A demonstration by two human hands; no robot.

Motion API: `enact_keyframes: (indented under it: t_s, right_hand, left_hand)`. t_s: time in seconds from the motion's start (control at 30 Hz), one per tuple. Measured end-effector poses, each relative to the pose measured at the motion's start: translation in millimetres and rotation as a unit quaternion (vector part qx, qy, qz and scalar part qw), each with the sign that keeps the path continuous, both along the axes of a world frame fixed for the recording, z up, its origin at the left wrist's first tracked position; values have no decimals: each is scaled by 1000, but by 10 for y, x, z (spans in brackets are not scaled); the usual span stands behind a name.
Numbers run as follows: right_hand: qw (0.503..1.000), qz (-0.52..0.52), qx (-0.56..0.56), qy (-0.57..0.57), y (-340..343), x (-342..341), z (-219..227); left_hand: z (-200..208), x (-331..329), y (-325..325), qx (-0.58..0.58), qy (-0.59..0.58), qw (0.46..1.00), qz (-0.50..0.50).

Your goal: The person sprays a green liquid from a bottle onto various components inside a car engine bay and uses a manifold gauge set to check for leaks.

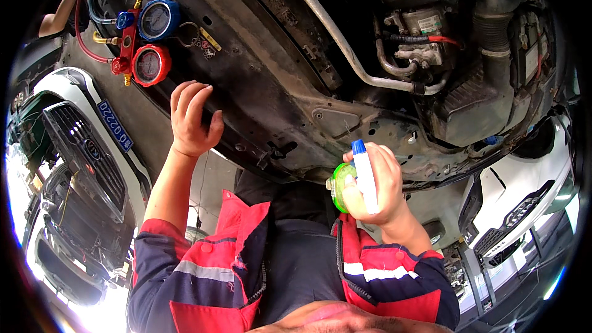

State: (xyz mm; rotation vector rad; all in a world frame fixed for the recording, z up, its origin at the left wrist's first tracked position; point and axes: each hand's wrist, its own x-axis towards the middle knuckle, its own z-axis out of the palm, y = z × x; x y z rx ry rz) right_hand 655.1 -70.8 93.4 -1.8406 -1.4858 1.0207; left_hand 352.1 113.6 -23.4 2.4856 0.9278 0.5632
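My left hand (pixel 192 117) is open, its fingers spread and slightly curled, at the dark edge of the engine bay (pixel 228 102). It appears to hold nothing. The nearest thing to it is the red gauge (pixel 151 65) of a manifold gauge set, just beyond the fingertips. My right hand (pixel 387 185), at the front edge of the car, is closed around a white marker-like stick (pixel 365 179) with a blue cap pointing away from me. The same hand grips a bright green round thing (pixel 339 188), partly hidden by the fingers, whose kind I cannot make out.
A blue gauge (pixel 158 20) and red and yellow hoses belong to the gauge set. Beside it lies a key ring (pixel 203 41) with a yellow tag. A metal pipe (pixel 336 37) runs towards a compressor (pixel 425 46). White cars stand left and right. Another person's arm (pixel 60 15) shows at upper left.
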Motion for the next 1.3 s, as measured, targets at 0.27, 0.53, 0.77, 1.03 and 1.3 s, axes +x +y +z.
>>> enact_keyframes:
  t_s: [0.27,0.53,0.77,1.03,1.3]
  right_hand:
    - [996,-85,2,16,-56,-1,-71]
    - [949,-294,16,117,-516,245,-61]
    - [841,-506,11,192,-864,298,4]
    - [884,-416,58,205,-995,210,-18]
    - [926,-305,81,207,-965,68,-28]
  left_hand:
    - [-14,-5,-11,-10,22,1000,5]
    - [-28,-3,-18,-11,50,999,-6]
    - [-27,68,-11,28,88,996,-16]
    - [-56,87,-19,30,104,994,21]
    - [-41,87,-16,2,86,995,40]
